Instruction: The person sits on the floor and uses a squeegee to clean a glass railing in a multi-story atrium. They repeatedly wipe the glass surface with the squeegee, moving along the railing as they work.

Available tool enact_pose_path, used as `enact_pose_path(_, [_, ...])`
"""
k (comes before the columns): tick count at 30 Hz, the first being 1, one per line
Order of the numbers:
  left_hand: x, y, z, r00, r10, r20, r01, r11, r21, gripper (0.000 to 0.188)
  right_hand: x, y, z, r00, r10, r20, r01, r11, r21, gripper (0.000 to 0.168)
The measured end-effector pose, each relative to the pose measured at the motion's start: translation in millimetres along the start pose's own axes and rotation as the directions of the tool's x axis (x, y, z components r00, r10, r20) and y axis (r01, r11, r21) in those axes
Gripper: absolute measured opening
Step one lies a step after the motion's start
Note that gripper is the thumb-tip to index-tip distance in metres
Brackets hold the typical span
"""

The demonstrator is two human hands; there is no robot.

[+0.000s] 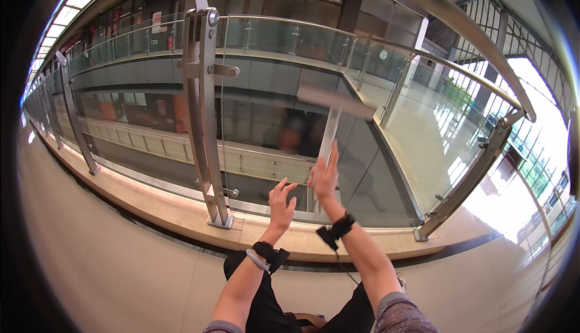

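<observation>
My right hand (325, 178) is wrapped around the pale handle of a window squeegee (332, 127). Its long, flat head, blurred, tilts across the upper part of a glass balustrade panel (258, 106); whether the blade touches the glass I cannot tell. To the left, my left hand (282, 204) is raised in front of the lower glass, its fingers apart and nothing in them. Both wrists wear black straps with small devices. A blurred reflection shows in the panel.
A steel post (207, 106) with glass clamps stands left of the panel, another post (471, 176) right. A metal handrail (453, 16) curves overhead. Below runs a stone curb (267, 233) along the tiled floor (136, 260). Behind the glass drops an open atrium with lower railings.
</observation>
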State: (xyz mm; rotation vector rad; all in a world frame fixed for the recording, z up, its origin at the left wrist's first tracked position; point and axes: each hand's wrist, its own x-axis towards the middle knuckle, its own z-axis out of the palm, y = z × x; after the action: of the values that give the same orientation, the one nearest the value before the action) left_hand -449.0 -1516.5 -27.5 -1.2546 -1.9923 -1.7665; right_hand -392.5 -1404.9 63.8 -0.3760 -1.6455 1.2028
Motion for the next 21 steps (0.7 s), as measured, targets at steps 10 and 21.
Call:
enact_pose_path(10, [4,-2,-15,0.998,-0.005,-0.064,0.001,0.998,-0.062,0.041,85,-125,29,1.000,-0.007,0.026,0.007,1.000,0.000,0.055])
enact_pose_path(21, [6,7,-9,0.998,-0.017,-0.066,0.013,0.999,-0.048,0.041,-55,45,-14,0.990,0.138,0.037,-0.136,0.989,-0.059,0.058])
